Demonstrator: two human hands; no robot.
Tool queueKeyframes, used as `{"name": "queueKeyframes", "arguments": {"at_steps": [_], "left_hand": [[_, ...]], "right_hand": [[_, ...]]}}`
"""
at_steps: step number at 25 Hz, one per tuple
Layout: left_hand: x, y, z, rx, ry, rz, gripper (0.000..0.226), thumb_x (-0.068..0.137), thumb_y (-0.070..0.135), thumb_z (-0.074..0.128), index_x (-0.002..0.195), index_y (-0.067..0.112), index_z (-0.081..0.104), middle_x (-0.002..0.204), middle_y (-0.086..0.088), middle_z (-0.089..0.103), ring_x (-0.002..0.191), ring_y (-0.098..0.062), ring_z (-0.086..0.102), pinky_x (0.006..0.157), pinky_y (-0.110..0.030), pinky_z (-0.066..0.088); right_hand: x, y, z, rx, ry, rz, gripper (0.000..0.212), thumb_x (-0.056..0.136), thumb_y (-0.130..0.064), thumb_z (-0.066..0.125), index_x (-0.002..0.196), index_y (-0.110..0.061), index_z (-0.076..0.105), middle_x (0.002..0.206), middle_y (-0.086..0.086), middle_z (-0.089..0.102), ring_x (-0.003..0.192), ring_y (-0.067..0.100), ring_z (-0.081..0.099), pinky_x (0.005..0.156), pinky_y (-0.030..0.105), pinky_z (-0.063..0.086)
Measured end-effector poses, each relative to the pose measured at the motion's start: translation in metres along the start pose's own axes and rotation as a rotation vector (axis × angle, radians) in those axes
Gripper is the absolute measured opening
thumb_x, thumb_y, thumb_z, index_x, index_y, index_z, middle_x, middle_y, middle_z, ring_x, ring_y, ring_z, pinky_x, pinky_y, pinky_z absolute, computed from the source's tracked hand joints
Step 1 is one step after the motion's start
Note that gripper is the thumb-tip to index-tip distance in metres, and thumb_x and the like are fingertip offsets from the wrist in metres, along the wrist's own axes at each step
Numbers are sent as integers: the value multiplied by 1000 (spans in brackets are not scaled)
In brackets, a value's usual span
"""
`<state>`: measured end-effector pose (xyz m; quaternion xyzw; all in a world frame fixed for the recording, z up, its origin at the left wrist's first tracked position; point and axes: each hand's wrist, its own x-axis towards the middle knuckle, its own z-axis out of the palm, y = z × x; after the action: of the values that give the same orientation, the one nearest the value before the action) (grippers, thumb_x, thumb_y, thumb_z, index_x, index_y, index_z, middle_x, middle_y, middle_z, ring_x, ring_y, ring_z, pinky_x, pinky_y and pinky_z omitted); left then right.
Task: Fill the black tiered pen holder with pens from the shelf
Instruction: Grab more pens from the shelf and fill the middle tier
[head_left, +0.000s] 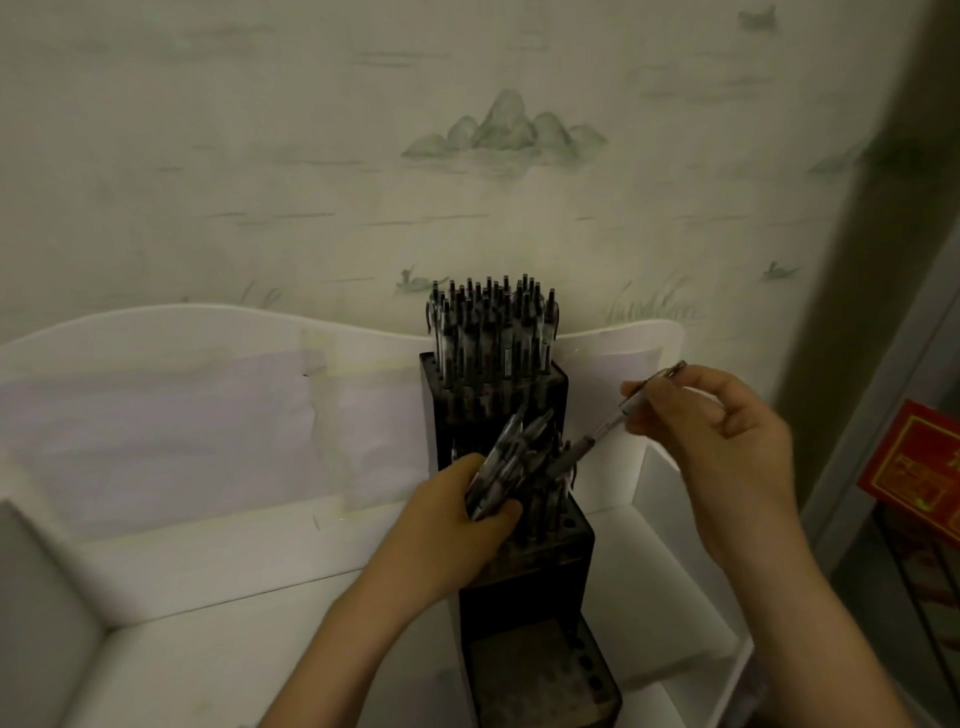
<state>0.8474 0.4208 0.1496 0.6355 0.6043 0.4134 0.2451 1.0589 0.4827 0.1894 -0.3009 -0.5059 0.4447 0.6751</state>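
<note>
White shelf, back edge: left hand grips a pen bundle against the black tiered holder; right hand pinches one pen beside it.

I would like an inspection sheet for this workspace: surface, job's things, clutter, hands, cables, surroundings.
Surface: white shelf with raised back and sides, pale paper taped to its back panel.
Job's things: black tiered pen holder stands on the shelf; top tier packed with pens, middle tier partly filled, lowest tier shows open holes.
Clutter: nothing seen.
Hands: left hand grips a bundle of pens; right hand pinches a single pen, tip angled down toward the middle tier.
Cables: nothing seen.
Surroundings: wallpaper with painted hills behind; red box at right.
</note>
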Motion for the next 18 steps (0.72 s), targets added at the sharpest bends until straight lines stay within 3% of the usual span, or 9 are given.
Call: {"name": "queueKeyframes", "arguments": {"at_steps": [3,6,9,14,18], "left_hand": [[1,-4,-6,33,31,12,7,88,28,65,87,27,58,72,5,61,61,1,57,50,-8,40],[3,-5,-8,62,46,31,9,88,28,64,89,21,59,73,0,61,60,-4,56,51,-11,41],[5,-5,-9,68,53,39,10,88,28,64,90,20,59,75,-2,62,64,-8,57,53,-15,42],[4,-7,-9,69,51,33,10,87,30,64,89,22,59,75,-1,63,65,-9,58,55,-19,45],[3,-8,-8,57,53,17,10,87,31,64,89,23,58,74,0,62,65,-7,57,53,-15,43]], "right_hand": [[0,-2,-2,-204,82,-139,21,76,-9,77,97,-6,72,78,4,75,68,18,71,71,24,59],[-5,13,4,-444,49,-182,19,73,-18,82,91,-16,75,76,-3,75,72,16,72,75,33,60],[-9,31,6,-519,17,-204,16,73,-22,83,87,-21,75,75,-7,74,72,13,71,75,37,59],[-12,51,4,-602,-17,-219,14,72,-28,83,82,-28,74,73,-21,70,67,2,67,66,12,53],[-12,56,4,-606,-56,-209,14,71,-27,83,79,-29,73,73,-20,70,66,2,67,64,9,51]]}}
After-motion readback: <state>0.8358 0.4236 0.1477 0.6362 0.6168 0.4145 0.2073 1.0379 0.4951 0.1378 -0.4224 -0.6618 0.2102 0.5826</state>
